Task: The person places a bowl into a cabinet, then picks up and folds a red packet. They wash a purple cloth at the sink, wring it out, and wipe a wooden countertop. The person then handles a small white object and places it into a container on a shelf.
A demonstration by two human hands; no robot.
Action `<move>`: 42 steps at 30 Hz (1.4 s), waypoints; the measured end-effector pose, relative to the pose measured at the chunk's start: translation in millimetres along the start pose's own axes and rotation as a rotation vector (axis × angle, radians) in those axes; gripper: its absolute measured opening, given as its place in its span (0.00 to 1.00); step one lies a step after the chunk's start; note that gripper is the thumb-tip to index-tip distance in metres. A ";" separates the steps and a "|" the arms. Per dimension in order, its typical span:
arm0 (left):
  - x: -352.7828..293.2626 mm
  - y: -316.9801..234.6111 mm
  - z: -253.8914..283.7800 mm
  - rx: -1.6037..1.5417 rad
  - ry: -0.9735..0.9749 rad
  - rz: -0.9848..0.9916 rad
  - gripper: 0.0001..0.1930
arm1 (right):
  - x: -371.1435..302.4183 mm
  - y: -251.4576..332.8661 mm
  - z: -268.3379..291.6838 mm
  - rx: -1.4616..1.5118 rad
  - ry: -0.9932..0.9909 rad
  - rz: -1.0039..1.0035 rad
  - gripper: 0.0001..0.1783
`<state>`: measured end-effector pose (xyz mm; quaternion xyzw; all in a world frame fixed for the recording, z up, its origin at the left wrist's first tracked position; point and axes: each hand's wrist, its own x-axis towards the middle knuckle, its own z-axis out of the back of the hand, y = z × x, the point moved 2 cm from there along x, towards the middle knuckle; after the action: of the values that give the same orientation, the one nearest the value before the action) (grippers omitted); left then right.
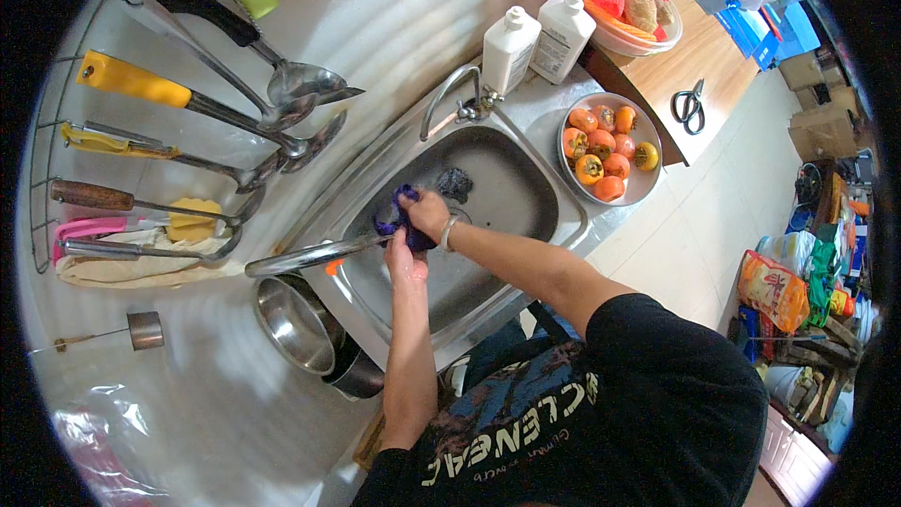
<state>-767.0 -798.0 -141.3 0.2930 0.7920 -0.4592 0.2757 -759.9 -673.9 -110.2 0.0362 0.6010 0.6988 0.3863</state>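
Observation:
Both hands are together over the steel sink [521, 155]. My right hand [429, 214], with a pale bracelet at the wrist, is closed on a wet-looking purple cloth [387, 216]. Below it, my left hand [406, 261] is closed by the cloth's lower part, where a long shiny metal piece [314, 255] comes in from the left. That piece sticks out over the sink's left rim; its far end is hidden by the hands and cloth, so its kind does not show. A dark scouring pad [455, 185] lies in the basin near the drain.
A curved faucet [449, 99] stands behind the basin, beside two white bottles [511, 49]. Persimmons fill a round metal bowl [571, 183] at right. Scissors [690, 108] lie on a wooden surface. Ladles and spatulas [141, 80] hang at left, above a metal pot [298, 319].

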 end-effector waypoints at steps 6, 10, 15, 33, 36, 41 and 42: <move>18.8 3.0 102.5 -0.008 -0.171 0.037 0.17 | -9.4 28.5 6.8 0.861 0.265 -0.220 0.29; -24.2 6.7 16.5 -0.129 0.127 0.249 0.24 | -29.9 24.6 9.0 0.494 0.323 -0.331 0.29; 4.9 -9.6 24.8 -0.500 0.455 0.457 0.29 | -105.4 32.1 -21.2 -0.324 0.160 0.261 0.26; -14.1 -21.4 -4.3 -0.123 0.358 0.303 0.26 | -67.2 15.9 -19.4 -0.292 0.052 0.179 0.19; -20.9 -21.9 -6.2 -0.084 0.144 0.228 0.24 | -13.9 14.1 -3.2 -0.358 -0.094 0.163 0.19; -20.9 -46.3 -8.1 -0.141 0.315 0.002 0.22 | -4.4 -20.8 17.5 -0.152 -0.027 0.085 0.35; -24.6 -46.6 -10.4 -0.148 0.397 -0.087 0.24 | -0.6 -32.4 26.1 0.183 0.194 -0.197 0.35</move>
<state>-785.5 -812.9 -93.1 0.3223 0.8742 -0.3444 0.1152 -730.0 -653.8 -130.9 -0.0557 0.6971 0.6001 0.3883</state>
